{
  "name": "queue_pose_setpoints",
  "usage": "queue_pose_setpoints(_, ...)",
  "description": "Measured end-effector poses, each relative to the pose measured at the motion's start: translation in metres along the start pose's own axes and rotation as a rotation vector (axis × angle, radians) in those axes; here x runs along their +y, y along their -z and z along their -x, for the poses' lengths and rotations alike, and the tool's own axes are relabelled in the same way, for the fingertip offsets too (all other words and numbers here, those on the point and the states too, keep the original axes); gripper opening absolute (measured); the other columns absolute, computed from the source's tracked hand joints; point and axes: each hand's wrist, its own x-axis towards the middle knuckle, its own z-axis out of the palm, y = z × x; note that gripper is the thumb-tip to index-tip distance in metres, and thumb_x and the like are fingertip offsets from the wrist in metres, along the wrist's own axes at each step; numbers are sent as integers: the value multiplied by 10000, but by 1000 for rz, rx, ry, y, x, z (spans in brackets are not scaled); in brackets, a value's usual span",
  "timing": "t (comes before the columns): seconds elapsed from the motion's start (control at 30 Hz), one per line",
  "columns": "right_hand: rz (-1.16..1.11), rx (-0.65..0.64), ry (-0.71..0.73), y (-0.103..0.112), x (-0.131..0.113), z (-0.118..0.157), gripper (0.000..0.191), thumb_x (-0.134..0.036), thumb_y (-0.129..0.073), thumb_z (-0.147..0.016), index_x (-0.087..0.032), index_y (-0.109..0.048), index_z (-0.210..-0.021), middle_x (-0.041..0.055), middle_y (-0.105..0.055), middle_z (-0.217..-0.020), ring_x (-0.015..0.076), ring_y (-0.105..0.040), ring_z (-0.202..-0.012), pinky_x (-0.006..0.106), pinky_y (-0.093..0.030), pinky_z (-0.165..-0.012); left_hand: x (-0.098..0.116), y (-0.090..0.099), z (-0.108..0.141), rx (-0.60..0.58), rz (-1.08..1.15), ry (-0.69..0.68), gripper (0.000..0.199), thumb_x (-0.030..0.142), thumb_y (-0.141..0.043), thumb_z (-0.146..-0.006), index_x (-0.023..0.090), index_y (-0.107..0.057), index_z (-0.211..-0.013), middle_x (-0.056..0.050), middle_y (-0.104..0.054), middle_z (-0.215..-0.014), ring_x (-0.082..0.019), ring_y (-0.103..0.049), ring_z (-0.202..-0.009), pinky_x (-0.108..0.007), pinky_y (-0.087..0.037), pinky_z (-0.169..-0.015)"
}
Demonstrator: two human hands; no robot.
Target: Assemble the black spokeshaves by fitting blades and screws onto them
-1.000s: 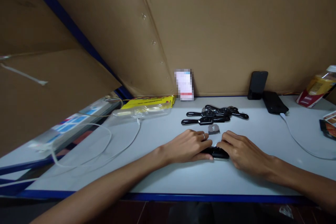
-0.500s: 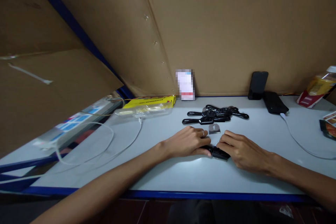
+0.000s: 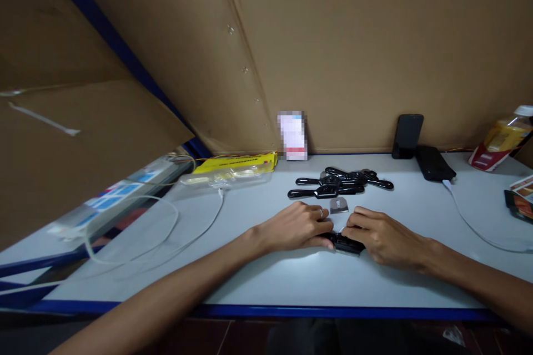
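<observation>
Low over the table near its front edge, a black spokeshave [image 3: 348,244] lies between my two hands. My left hand [image 3: 303,225], with a ring on one finger, is closed around its left end. Pinched fingers of my right hand [image 3: 381,237] press on its middle and right side; what the fingertips touch is hidden. Just beyond my hands lies a loose flat metal blade [image 3: 338,205] with a slot. Farther back is a heap of several glossy black spokeshaves [image 3: 325,191], their handles crossing.
Against the cardboard wall lean a lit phone [image 3: 295,136] and a dark phone [image 3: 408,136]. A black power bank [image 3: 435,164] with a white cable sits at right, near a bottle [image 3: 499,138]. Left are a clear plastic tray [image 3: 225,177], yellow packet [image 3: 233,163] and power strip [image 3: 120,191].
Both hands stay in nearly the same place on the spokeshave, with only slight finger movement. The whole view has shifted very slightly.
</observation>
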Motion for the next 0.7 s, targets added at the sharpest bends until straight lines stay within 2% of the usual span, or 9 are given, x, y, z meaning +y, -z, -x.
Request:
queue_pose_setpoints(0.2,-87,9,-24,4,4,-3,353,49,-451,-901,-164,-720,-982,58,-636,-898,171,-532,-842,303,-506,-741,0,-2,1,36,16,-4,596,618,-297,-1047,176,-614,-804,-32,-602,-739,-132,-543,-635,-314,-273,-510)
queue_pose_setpoints(0.33,-137,55,-25,3,6,-5,387,75,-439,-860,-171,-728,-939,60,-626,-920,157,-522,-821,293,-486,-717,0,-2,1,30,19,-2,591,618,-297,-1048,180,-613,-809,-33,-607,-746,-133,-545,-640,-317,-275,-509)
queue_pose_setpoints(0.5,-251,127,-39,-3,3,-6,388,85,-427,-829,-176,-708,-769,50,-634,-886,153,-532,-821,293,-472,-704,1,0,0,-10,8,7,580,620,-291,-1045,187,-616,-836,-37,-618,-768,-153,-572,-666,-328,-274,-513)
queue_pose_setpoints(0.57,-299,165,-46,-4,0,-6,377,63,-429,-860,-174,-714,-796,55,-658,-901,160,-551,-846,304,-485,-726,2,1,0,-16,20,15,574,617,-291,-1046,188,-621,-853,-39,-624,-777,-157,-579,-674,-329,-280,-516)
queue_pose_setpoints(0.7,-272,228,-74,-3,-4,-5,318,0,-466,-897,-159,-726,-986,71,-702,-921,186,-558,-860,347,-500,-766,3,0,1,-15,55,46,556,609,-319,-1046,186,-635,-872,-41,-625,-776,-159,-582,-681,-326,-300,-524)
